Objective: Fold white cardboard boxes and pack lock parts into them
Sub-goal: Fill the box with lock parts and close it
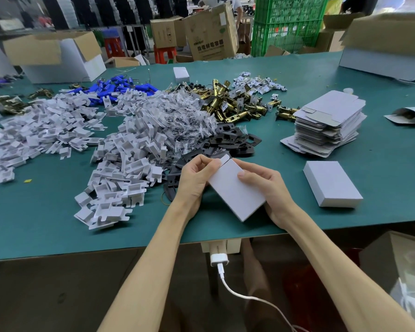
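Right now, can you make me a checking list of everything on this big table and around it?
Surface: green table, heaps of parts across it.
Job's things: white box held near the front edge; closed box to its right; stack of flat boxes; white plastic pieces, bagged parts, brass latches, black plates.
Clutter: blue parts at the back left.
Hands: left hand pinches the white box's top flap; right hand holds its side.
Cables: white cable from a charger under the table edge.
Surroundings: brown cartons, green crate, red stools.
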The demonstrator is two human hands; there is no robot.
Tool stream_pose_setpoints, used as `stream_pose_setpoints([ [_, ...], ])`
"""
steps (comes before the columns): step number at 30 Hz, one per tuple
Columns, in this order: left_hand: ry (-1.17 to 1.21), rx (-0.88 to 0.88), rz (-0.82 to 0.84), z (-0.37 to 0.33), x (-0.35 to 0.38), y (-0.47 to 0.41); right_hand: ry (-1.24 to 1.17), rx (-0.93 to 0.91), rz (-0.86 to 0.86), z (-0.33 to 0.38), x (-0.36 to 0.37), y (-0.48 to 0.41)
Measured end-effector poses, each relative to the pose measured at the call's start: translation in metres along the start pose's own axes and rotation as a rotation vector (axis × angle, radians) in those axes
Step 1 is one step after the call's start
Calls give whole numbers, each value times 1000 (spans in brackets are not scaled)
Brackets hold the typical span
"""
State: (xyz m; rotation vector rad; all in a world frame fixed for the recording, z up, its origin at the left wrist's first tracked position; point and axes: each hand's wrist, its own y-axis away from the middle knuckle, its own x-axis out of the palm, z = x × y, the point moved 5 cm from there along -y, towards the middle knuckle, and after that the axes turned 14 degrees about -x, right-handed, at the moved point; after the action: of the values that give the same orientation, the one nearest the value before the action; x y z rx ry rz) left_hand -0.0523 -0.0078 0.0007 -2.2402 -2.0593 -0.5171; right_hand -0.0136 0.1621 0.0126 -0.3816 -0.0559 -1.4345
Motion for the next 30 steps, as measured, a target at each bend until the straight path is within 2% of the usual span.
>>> stream_pose_setpoints([
  [21,-40,4,-38,1,0,1,55,-54,-18,-1,-1,1],
  [30,-81,24,35,1,6,3,77,-80,-94,-4,-8,-1],
])
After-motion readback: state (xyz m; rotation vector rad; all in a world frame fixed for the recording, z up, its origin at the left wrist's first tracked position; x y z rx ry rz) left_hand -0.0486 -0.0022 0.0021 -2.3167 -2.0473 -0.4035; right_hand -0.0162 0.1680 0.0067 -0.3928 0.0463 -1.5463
